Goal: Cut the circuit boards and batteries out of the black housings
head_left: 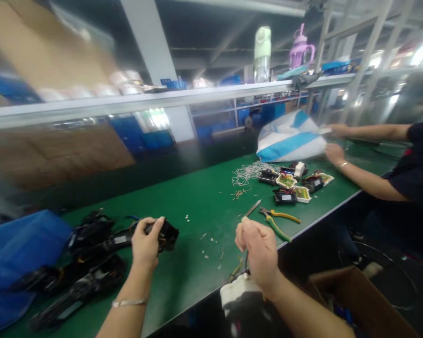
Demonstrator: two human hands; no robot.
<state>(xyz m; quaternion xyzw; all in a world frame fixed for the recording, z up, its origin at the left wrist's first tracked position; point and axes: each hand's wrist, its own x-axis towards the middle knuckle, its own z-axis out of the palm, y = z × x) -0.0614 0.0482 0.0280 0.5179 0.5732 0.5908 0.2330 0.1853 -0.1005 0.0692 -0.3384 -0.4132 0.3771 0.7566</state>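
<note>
Gripping black housing point(167, 234) in left hand point(146, 241), above green workbench point(193, 188), just beside piled black assemblies point(91, 284). Clenching right hand point(257, 246), seemingly round dark lead point(246, 260) of blurred white-and-black unit point(241, 292) at bench edge. Probably mid-handling, one piece per hand; likely calling next for steady hold on lead, clear of diagonal cutters point(270, 214) nearby. Farther right, showing co-worker's hands point(334, 154) at white-and-blue sack point(292, 140).

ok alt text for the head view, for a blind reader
A person's left hand grips a black plastic device over a green worktable; the closed right hand is above a blurred white-and-black part. Green-and-yellow-handled pliers lie nearby, and more black devices are heaped at left. At right, a co-worker's hands hold a white-and-blue sack.
</note>
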